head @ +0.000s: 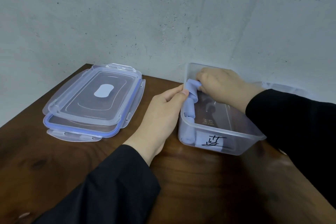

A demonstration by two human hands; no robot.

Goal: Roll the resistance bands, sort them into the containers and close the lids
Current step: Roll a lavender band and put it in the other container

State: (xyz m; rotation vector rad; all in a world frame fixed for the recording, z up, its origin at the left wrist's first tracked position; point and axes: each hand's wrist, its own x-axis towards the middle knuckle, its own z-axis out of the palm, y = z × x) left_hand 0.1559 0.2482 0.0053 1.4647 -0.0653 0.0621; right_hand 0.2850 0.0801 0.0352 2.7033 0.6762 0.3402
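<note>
A clear plastic container [241,143] with a handwritten mark on its front wall stands on the table at the right. Rolled light-blue resistance bands [189,112] lie along its left inner wall. My right hand [220,83] reaches into the container from the right and grips the farthest blue roll [192,85] at the back left corner. My left hand [163,111] holds the container's left rim, thumb pressed on that roll. Two clear lids [94,96] with blue seals lie stacked on the table at the left.
The brown wooden table [190,178] meets a pale concrete wall at the back. Part of another clear container [283,87] shows behind my right forearm. Both of my arms wear black sleeves.
</note>
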